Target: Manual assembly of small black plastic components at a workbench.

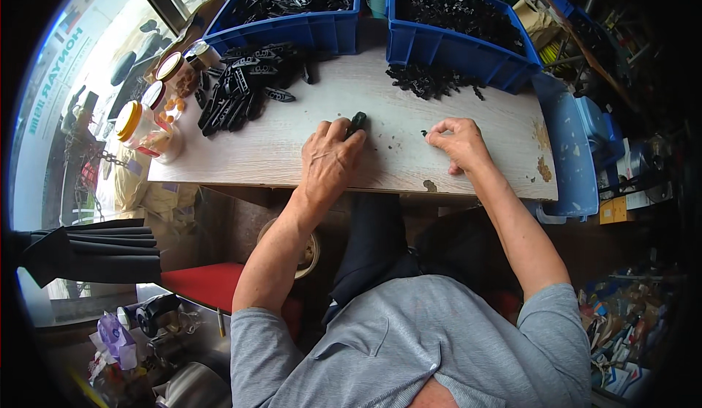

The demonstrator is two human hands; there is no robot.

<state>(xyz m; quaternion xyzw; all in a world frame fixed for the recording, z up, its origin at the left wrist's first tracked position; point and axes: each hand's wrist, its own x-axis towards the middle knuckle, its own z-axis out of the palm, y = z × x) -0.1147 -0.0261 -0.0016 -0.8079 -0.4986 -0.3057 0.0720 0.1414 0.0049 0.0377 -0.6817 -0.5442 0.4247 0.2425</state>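
Observation:
My left hand (329,158) rests near the front of the pale wooden table (278,156), its fingers closed round a dark, elongated plastic part (357,123) whose rounded end sticks out past the fingertips. To the right, my right hand (457,145) pinches a tiny black plastic piece (424,133) between thumb and forefinger, just above the tabletop. A gap separates the two hands. Beyond the left hand lies a pile of long black plastic parts (241,86) with pale markings. Behind the right hand is a heap of small black pieces (431,80).
Two blue bins, the left bin (292,36) and the right bin (453,55), stand along the back, full of black parts. Lidded jars (157,137) line the left edge by the window. A light-blue plastic tub (574,159) adjoins the table's right side.

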